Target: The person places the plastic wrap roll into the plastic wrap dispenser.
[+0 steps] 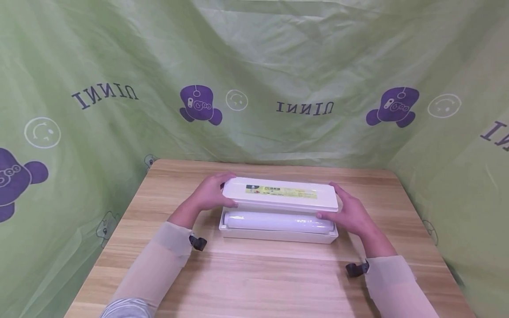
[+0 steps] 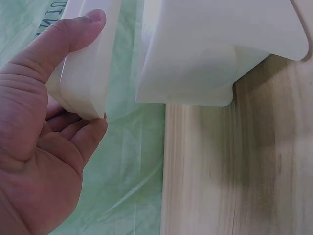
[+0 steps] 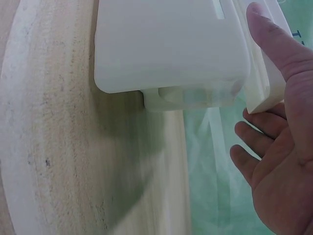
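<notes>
A white lid (image 1: 278, 203) with a yellow-green label is raised above a long white cling film box (image 1: 278, 236). Inside the box lies a glossy roll of cling film (image 1: 278, 221), its front side showing. My left hand (image 1: 212, 193) grips the lid's left end, thumb in front and fingers behind. At the opposite end, my right hand (image 1: 351, 214) pinches the lid in the same way. Both wrist views show a gap between the lid (image 2: 88, 68) and the box (image 3: 171, 49). The roll's rear is hidden beneath the lid.
The box stands on a wood-grain table (image 1: 262, 274), towards its far side. A green printed curtain (image 1: 254, 53) hangs behind and on both sides. Small black devices (image 1: 197, 242) are strapped at both wrists.
</notes>
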Tool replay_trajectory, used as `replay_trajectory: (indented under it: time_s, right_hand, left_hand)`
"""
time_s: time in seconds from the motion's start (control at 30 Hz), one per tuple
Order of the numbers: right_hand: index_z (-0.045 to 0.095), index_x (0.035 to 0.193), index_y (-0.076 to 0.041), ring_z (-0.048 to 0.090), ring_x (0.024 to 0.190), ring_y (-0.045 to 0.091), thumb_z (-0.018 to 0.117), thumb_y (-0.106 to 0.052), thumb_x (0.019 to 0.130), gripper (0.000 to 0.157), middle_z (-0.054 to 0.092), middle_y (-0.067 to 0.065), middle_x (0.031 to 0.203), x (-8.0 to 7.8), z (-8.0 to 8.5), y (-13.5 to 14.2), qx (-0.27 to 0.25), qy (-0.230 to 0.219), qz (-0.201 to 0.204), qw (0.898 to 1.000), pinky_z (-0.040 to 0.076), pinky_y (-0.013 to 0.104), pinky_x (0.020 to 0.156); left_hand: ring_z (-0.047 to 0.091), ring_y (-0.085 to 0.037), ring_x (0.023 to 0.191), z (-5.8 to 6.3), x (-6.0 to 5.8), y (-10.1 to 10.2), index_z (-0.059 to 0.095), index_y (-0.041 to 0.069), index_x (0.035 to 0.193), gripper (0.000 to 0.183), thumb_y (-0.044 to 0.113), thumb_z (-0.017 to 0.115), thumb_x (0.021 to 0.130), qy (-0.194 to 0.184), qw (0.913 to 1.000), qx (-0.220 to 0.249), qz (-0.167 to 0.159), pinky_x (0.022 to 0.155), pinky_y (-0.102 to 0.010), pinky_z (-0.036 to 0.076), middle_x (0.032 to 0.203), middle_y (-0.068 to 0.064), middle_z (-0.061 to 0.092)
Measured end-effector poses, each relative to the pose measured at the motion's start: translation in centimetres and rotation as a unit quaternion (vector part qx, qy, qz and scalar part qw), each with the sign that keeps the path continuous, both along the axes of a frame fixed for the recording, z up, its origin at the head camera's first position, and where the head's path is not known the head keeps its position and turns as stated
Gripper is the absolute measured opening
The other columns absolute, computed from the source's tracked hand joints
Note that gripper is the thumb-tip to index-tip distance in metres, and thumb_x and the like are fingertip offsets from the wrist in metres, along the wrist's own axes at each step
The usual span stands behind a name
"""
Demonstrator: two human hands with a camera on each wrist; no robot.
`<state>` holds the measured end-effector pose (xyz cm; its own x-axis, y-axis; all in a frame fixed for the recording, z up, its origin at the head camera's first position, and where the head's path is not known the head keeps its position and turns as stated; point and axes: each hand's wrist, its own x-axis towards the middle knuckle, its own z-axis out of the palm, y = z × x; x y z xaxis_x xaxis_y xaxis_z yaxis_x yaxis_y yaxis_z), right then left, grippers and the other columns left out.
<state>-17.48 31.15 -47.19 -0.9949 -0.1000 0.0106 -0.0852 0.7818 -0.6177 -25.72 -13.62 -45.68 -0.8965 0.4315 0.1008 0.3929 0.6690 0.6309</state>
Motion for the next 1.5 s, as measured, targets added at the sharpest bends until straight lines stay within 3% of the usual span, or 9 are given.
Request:
replay_trajectory:
  time_s: [0.33, 0.63, 1.23, 1.5]
  right_hand:
    - [0.02, 0.158, -0.016, 0.036, 0.135, 0.047, 0.075, -0.075, 0.063, 0.125, 0.041, 0.024, 0.149, 0.6, 0.1, 0.1, 0.006, -0.008, 0.004, 1.0, 0.032, 0.063, 0.108]
    - [0.021, 0.158, -0.016, 0.036, 0.135, 0.046, 0.074, -0.073, 0.066, 0.121, 0.041, 0.024, 0.148, 1.1, 0.5, 0.2, 0.011, -0.004, 0.012, 1.0, 0.031, 0.063, 0.109]
    - [0.023, 0.158, -0.018, 0.038, 0.134, 0.046, 0.076, -0.071, 0.066, 0.119, 0.043, 0.023, 0.148, 2.3, 0.4, 0.2, 0.011, -0.019, 0.013, 1.0, 0.033, 0.065, 0.106]
    - [0.025, 0.157, -0.017, 0.047, 0.126, 0.042, 0.075, -0.074, 0.064, 0.12, 0.047, 0.023, 0.144, 2.4, 0.1, 0.3, 0.02, -0.011, 0.019, 1.0, 0.037, 0.064, 0.104]
  left_hand:
    - [0.041, -0.024, 0.136, -0.5, 0.9, -0.3, 0.052, 0.022, 0.144, 0.105, 0.059, 0.09, 0.053, -0.021, 0.9997, -0.001, 0.009, 0.113, -0.045, 0.034, 0.147, 0.002, 0.048]
    - [0.041, -0.026, 0.136, -0.3, 1.7, -0.7, 0.052, 0.022, 0.143, 0.109, 0.069, 0.086, 0.051, -0.011, 0.9999, 0.002, 0.007, 0.114, -0.046, 0.032, 0.147, -0.002, 0.048]
    - [0.042, -0.025, 0.136, -0.5, 3.2, -0.9, 0.054, 0.017, 0.142, 0.109, 0.065, 0.088, 0.051, -0.012, 0.9999, -0.001, 0.011, 0.115, -0.042, 0.032, 0.146, -0.002, 0.05]
    - [0.042, -0.026, 0.136, -0.7, 3.6, -1.0, 0.053, 0.015, 0.143, 0.109, 0.065, 0.088, 0.052, -0.015, 0.9998, -0.006, 0.009, 0.114, -0.044, 0.033, 0.146, -0.004, 0.049]
